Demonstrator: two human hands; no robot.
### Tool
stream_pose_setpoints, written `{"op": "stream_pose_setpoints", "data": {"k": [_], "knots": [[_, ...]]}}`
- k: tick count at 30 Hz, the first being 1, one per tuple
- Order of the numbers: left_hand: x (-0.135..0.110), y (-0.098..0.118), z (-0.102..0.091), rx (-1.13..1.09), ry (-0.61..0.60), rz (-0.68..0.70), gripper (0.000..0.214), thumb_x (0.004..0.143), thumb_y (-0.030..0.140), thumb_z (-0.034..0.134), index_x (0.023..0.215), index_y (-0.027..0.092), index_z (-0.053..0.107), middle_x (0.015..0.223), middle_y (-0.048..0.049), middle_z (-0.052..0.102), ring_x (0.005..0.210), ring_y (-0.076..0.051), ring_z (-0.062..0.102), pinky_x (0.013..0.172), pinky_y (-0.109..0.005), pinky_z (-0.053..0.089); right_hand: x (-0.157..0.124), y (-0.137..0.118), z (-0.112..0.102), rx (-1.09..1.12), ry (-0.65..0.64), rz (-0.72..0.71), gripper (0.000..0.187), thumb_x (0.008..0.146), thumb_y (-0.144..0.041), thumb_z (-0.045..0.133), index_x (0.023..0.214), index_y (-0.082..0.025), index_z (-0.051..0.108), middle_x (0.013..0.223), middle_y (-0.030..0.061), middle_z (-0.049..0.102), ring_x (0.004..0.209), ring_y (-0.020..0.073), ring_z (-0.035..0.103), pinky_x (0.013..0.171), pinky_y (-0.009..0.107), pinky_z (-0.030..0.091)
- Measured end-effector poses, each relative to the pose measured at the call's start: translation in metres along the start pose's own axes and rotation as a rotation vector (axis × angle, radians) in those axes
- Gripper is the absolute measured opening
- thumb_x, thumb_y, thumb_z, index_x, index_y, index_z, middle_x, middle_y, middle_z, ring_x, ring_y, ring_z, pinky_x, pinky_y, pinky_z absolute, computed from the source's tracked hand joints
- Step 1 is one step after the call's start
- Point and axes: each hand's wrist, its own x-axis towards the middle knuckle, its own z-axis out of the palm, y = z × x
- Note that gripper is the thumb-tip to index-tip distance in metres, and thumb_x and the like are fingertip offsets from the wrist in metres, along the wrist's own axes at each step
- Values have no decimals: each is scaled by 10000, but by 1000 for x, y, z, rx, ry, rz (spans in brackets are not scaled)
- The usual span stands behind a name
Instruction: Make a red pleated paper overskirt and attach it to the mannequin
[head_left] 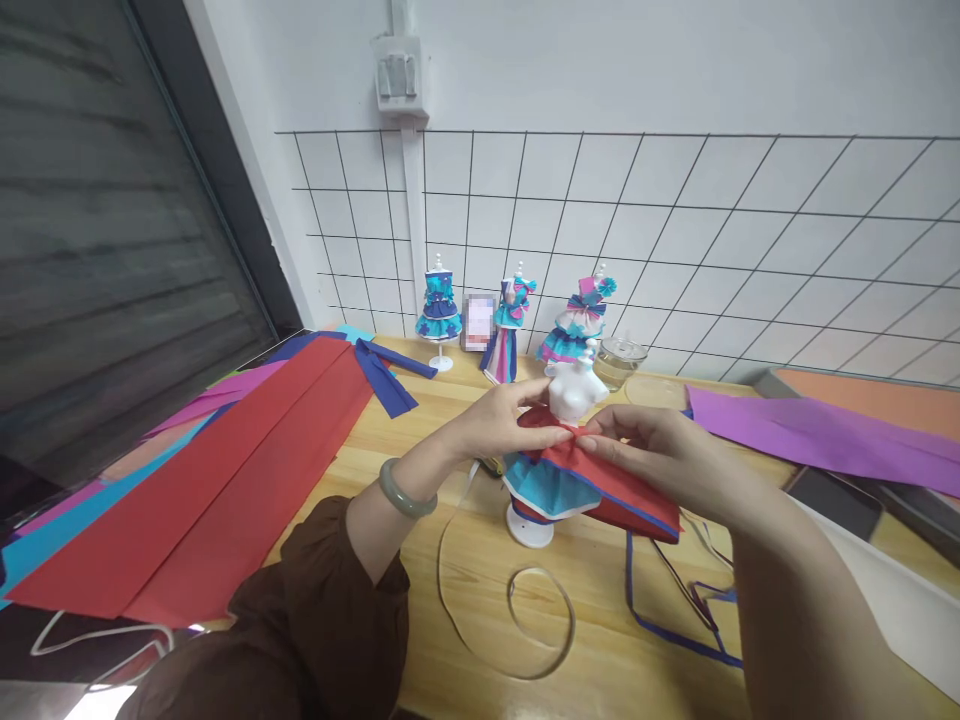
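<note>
A small white mannequin bust [574, 388] stands on a round white base [529, 527] on the wooden table [600, 660]. It wears a teal ruffled skirt [544, 485]. A red paper strip with a blue edge [626, 485] wraps its waist. My left hand [499, 420] pinches the red strip at the waist from the left. My right hand [664, 450] pinches it from the right. A green bangle [405, 490] sits on my left wrist.
Three dressed mini mannequins [514, 325] stand at the wall by a glass jar [619, 360]. Large red paper sheets [217, 480] lie on the left, a purple sheet [817, 430] on the right. Clear film circles [517, 610] and thin blue strips [675, 620] lie in front.
</note>
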Motion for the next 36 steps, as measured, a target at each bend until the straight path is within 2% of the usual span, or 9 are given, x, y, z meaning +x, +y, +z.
{"op": "stream_pose_setpoints", "data": {"k": [3, 9, 16, 24, 31, 36], "knots": [[-1, 3, 0, 57, -11, -15, 300, 756, 280, 644, 1011, 136, 582, 985, -79, 631, 946, -202, 577, 834, -334, 453, 0, 1, 1, 2, -14, -12, 375, 851, -515, 510, 820, -177, 668, 681, 41, 655, 549, 130, 527, 437, 223, 362], [0, 3, -1, -29, -62, -17, 338, 753, 241, 648, 1066, 145, 565, 1019, -94, 639, 1021, -222, 581, 903, -358, 437, -5, -3, -1, -91, 93, 16, 339, 837, -508, 537, 847, -198, 673, 729, 32, 668, 611, 144, 553, 499, 235, 397], [0, 2, 5, -164, -41, -54, 410, 697, 335, 729, 1024, 146, 567, 1050, -97, 630, 1020, -227, 585, 873, -361, 459, -4, -3, 2, -115, 87, -47, 332, 864, -477, 500, 846, -194, 672, 806, 53, 691, 717, 192, 609, 568, 269, 446], [0, 1, 6, -193, -44, -61, 361, 705, 320, 724, 988, 145, 583, 1016, -90, 639, 1008, -224, 588, 883, -373, 457, -5, -4, 2, -135, 101, -22, 312, 856, -460, 514, 846, -196, 679, 788, 53, 698, 690, 195, 611, 566, 284, 453], [1, -3, 5, -199, -65, -31, 372, 735, 296, 696, 1057, 150, 582, 1075, -98, 634, 1056, -240, 575, 909, -379, 448, -4, -3, 2, -93, 132, 20, 348, 832, -504, 540, 803, -187, 682, 747, 53, 686, 626, 172, 588, 508, 262, 429], [2, -7, 4, -227, -85, -13, 370, 755, 261, 675, 1088, 142, 563, 1090, -103, 627, 1035, -215, 582, 919, -364, 450, -10, -5, -2, -27, 47, -43, 367, 854, -522, 510, 846, -196, 679, 770, 46, 680, 637, 161, 574, 523, 254, 433]]}}
